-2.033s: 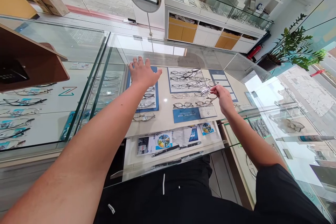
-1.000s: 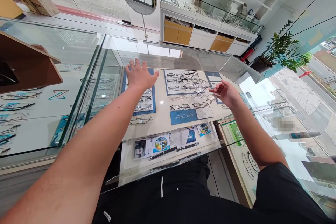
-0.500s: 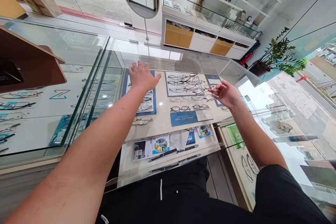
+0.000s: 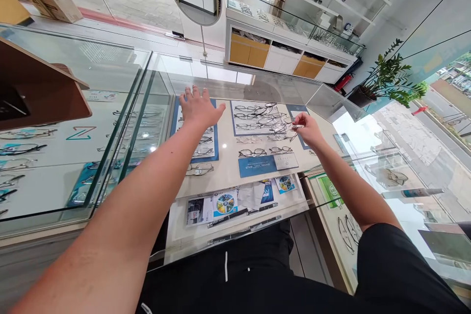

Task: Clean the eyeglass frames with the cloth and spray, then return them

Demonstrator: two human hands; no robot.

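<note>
Sorting or straightening glasses (image 4: 263, 117) in the case (image 4: 227, 169) looks like the step in hand, judging by the reach. Right hand (image 4: 308, 130) is at the right end of the pairs, thumb and fingers drawn in narrow. A small pale bit shows at the tips; cannot tell what it is or whether it is gripped. Nearest pair (image 4: 282, 136) lies just left of those fingers, about the lower right corner of the white sheet (image 4: 241, 132). Left hand (image 4: 200, 109) is spread wide over the left board (image 4: 216, 142), holding nothing visible; cannot tell if it rests on anything. Dark pairs (image 4: 252, 152) lie in a row just above the blue card (image 4: 250, 168). Drawer (image 4: 176, 216) nearer the person contains leaflets (image 4: 225, 202) and pens (image 4: 228, 217). Next move probably calls for a light pinch on one pair, set flat without snagging overlapping neighbours.
</note>
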